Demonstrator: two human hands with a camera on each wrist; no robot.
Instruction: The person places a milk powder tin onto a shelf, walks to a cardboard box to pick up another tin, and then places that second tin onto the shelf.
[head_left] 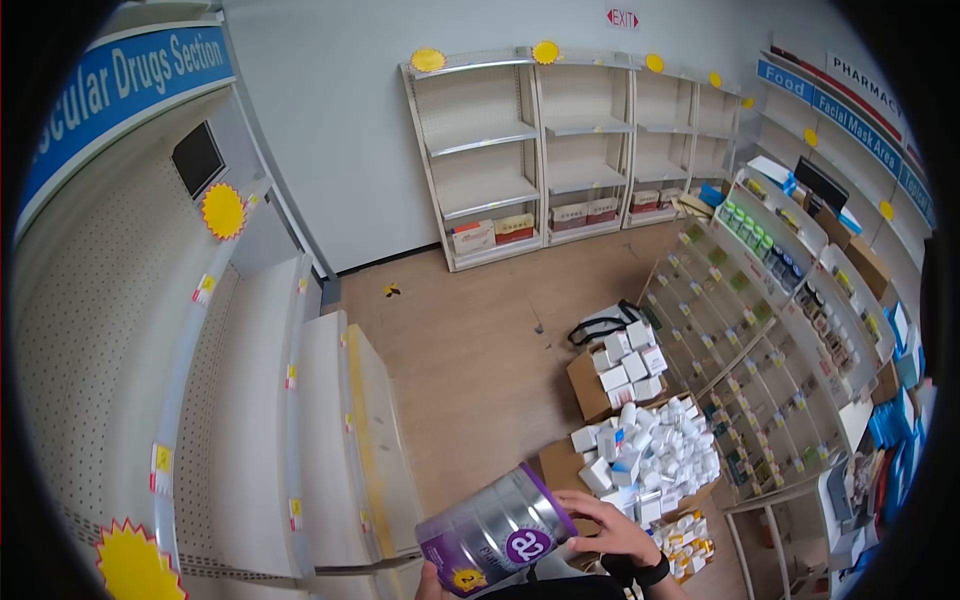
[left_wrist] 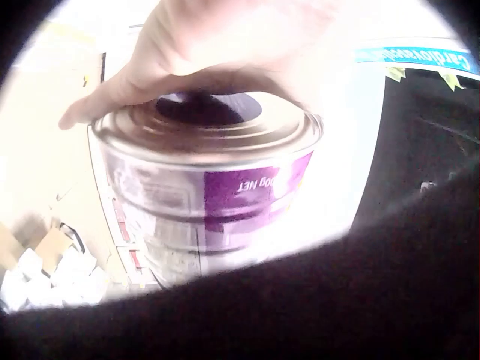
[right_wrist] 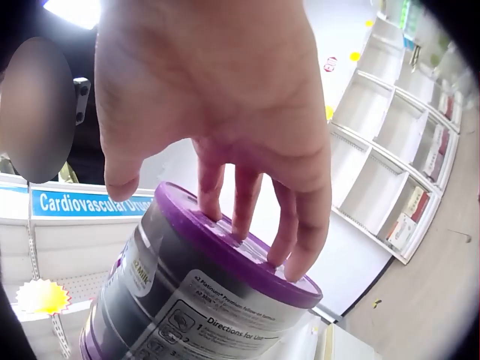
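A silver and purple can (head_left: 495,535) is held tilted between both hands low in the head view. My right hand (head_left: 610,530) is at its purple lid end; in the right wrist view the fingertips of the right hand (right_wrist: 225,97) press on the purple lid (right_wrist: 232,251), with the thumb by the rim. My left hand (head_left: 430,582) shows only partly at the can's other end. In the left wrist view the left hand (left_wrist: 217,45) spans the metal base of the can (left_wrist: 210,202), fingers and thumb around its rim; part of the base is hidden by the hand.
White shelving (head_left: 230,400) stands at the left. Cardboard boxes of white bottles (head_left: 650,455) and white cartons (head_left: 628,365) sit on the floor (head_left: 470,350) at the right, beside a display rack (head_left: 760,350). Shelves (head_left: 490,150) with a few boxes line the back wall.
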